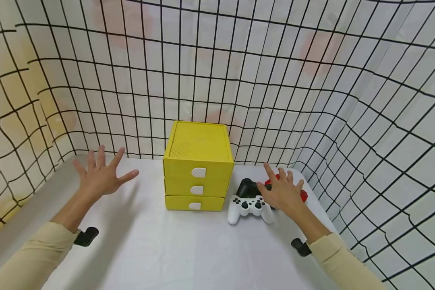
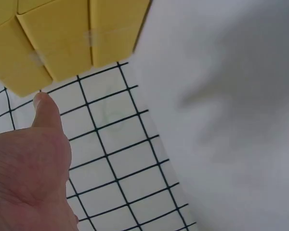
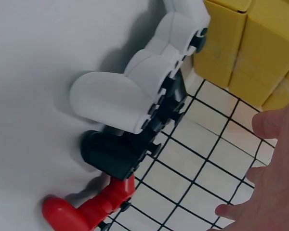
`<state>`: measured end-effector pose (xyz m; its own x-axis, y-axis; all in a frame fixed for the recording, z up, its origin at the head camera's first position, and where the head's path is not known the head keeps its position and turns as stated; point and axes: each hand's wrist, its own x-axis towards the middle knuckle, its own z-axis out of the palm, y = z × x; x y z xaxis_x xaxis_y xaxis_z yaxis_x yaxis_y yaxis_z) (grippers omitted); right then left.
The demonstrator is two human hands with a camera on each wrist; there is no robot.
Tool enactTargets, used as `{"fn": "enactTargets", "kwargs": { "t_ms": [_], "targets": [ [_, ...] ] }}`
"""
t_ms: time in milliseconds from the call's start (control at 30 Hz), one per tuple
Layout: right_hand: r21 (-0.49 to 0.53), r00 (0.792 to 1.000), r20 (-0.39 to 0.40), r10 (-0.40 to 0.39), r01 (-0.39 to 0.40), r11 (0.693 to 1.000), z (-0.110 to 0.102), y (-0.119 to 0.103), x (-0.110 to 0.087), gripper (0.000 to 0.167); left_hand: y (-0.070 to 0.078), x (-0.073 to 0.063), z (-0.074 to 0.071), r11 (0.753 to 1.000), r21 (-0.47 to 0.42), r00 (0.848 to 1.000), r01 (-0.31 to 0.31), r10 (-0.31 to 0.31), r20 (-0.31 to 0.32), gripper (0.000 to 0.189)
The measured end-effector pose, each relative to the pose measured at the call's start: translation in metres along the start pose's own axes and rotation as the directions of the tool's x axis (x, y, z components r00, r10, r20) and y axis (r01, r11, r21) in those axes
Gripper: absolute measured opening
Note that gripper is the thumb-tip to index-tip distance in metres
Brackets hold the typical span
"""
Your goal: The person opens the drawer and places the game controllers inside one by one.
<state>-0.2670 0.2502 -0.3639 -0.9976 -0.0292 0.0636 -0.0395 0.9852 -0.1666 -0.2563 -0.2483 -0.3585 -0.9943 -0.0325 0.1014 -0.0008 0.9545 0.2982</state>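
Head view shows the left hand (image 1: 101, 177) in the air, left of the yellow box (image 1: 181, 169), with its fingers wide and holding nothing. The right hand (image 1: 280, 192) is up on the right, also with wide fingers and nothing in them. To the right of the box, on the table (image 1: 148, 249), the white pad (image 1: 251, 204) is nearest. The black pad (image 1: 245, 187) is just past it. The red pad (image 1: 303, 195) is more to the right, partly hidden by the right hand. The right wrist view shows a gap between that hand and the pads.

The pads look like hard, smooth plastic, so each should be light, stiff and a bit slippery. The fat handles (image 1: 233, 216) look best to hold, as the little sticks (image 1: 244, 205) could get bumped. The box looks thin but stiff, and a hard squeeze might dent it. To pull a drawer (image 1: 179, 203), I would pinch its white tab (image 1: 195, 206). I cannot tell how heavy the box is, since its insides are hidden.
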Motion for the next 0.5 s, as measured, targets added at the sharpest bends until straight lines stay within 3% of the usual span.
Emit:
{"fn": "enactTargets", "kwargs": {
  "t_ms": [267, 500],
  "targets": [
    [0.008, 0.999, -0.029, -0.040, 0.040, 0.999, -0.012, -0.009, -0.001, 0.075, 0.019, 0.009, -0.021, 1.000, 0.006, 0.999, -0.023, 0.022, 0.046, 0.103],
    [0.053, 0.994, -0.064, -0.092, 0.095, 0.994, -0.029, -0.027, -0.008, 0.074, 0.043, 0.014, -0.046, 0.998, -0.041, 0.995, -0.055, 0.059, 0.082, 0.101]
  ]
}}
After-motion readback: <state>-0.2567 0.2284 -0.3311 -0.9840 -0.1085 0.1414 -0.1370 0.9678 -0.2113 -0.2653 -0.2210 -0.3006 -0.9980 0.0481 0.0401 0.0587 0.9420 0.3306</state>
